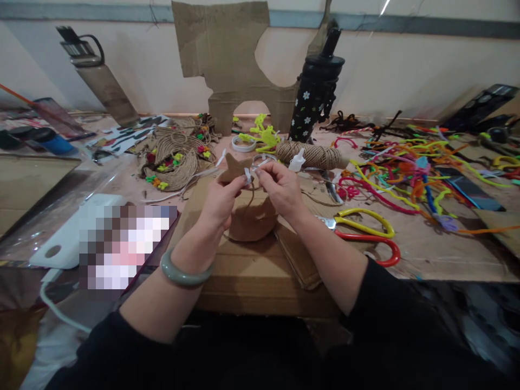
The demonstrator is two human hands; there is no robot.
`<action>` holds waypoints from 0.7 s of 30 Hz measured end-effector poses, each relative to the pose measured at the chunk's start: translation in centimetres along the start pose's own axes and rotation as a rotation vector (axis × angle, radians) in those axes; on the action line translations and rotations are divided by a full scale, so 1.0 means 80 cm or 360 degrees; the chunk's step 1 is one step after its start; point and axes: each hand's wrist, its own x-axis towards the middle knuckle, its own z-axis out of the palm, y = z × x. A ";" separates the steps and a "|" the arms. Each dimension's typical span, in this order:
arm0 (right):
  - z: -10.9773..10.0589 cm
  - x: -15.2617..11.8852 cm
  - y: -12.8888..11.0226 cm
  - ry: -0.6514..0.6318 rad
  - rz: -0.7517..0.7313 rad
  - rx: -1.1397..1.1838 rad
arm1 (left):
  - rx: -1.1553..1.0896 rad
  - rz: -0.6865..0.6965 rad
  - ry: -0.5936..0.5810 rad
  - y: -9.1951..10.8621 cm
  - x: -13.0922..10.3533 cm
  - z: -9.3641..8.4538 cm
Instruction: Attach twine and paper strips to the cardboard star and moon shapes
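Note:
My left hand [219,203] is closed, thumb and fingers pinched on a brown cardboard cutout [235,164] with pointed corners. A small white strip [247,176] shows at its thumb tip. Just to the right, my right hand [283,189] is closed in a pinch close to the strip; what lies between its fingertips is too small to make out. Below both hands is a rounded cardboard piece [254,222], with a thin cord [252,196] hanging over it. It rests on a larger cardboard box [244,287]. A green bangle circles my left wrist.
Scissors [365,233] with yellow and red handles lie right of my forearm. A twine roll [311,155] and a black flowered bottle [311,100] stand beyond. Coiled rope work [179,157], a phone [130,244] and a white power bank [69,233] are left; colourful pipe cleaners [406,173] spread right.

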 end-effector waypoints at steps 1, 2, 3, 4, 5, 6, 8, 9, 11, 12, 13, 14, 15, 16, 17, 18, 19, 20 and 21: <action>0.001 -0.001 0.000 -0.0028 -0.0001 -0.0015 | 0.0003 0.0029 0.0007 0.000 -0.001 0.001; 0.001 -0.001 0.000 -0.0048 0.0000 -0.0034 | 0.0007 0.0058 0.0013 0.001 -0.002 0.002; 0.002 -0.001 0.000 -0.0057 0.0005 -0.0053 | 0.0015 0.0083 0.0012 0.001 -0.002 0.002; 0.002 -0.001 0.000 -0.0064 0.0013 -0.0067 | 0.0025 0.0104 0.0009 0.000 -0.003 0.003; 0.002 -0.001 0.000 -0.0075 0.0027 -0.0071 | 0.0037 0.0126 0.0002 0.000 -0.003 0.003; 0.002 -0.001 0.001 -0.0090 0.0045 -0.0065 | 0.0051 0.0155 -0.0005 -0.001 -0.003 0.003; 0.003 0.000 0.001 -0.0120 0.0084 -0.0033 | 0.0090 0.0224 -0.0016 -0.002 -0.004 0.003; 0.003 0.000 0.002 -0.0128 0.0100 -0.0010 | 0.0116 0.0255 -0.0018 -0.003 -0.004 0.003; 0.004 0.002 0.002 -0.0112 0.0129 0.0053 | 0.0173 0.0291 -0.0012 -0.002 -0.004 0.003; 0.003 0.003 0.003 -0.0076 0.0140 0.0094 | 0.0198 0.0288 -0.0007 -0.001 -0.004 0.003; 0.002 0.005 0.002 -0.0025 0.0148 0.0137 | 0.0213 0.0272 -0.0006 0.000 -0.004 0.003; 0.000 0.006 0.002 0.0039 0.0150 0.0177 | 0.0213 0.0248 -0.0010 0.001 -0.004 0.003; -0.002 0.008 0.001 0.0094 0.0150 0.0210 | 0.0201 0.0219 -0.0024 0.002 -0.005 0.002; -0.005 0.010 0.000 0.0123 0.0152 0.0233 | 0.0186 0.0185 -0.0058 0.003 -0.005 0.002; -0.007 0.011 -0.002 0.0106 0.0163 0.0242 | 0.0172 0.0148 -0.0117 0.004 -0.005 0.002; -0.010 0.012 -0.003 0.0041 0.0186 0.0237 | 0.0160 0.0111 -0.0189 0.004 -0.005 0.002; -0.012 0.013 -0.004 -0.0052 0.0223 0.0224 | 0.0155 0.0069 -0.0270 0.004 -0.005 0.001; -0.013 0.014 -0.005 -0.0141 0.0268 0.0209 | 0.0154 0.0027 -0.0336 0.004 -0.005 0.001; -0.014 0.014 -0.006 -0.0209 0.0314 0.0200 | 0.0148 -0.0007 -0.0375 0.003 -0.004 0.000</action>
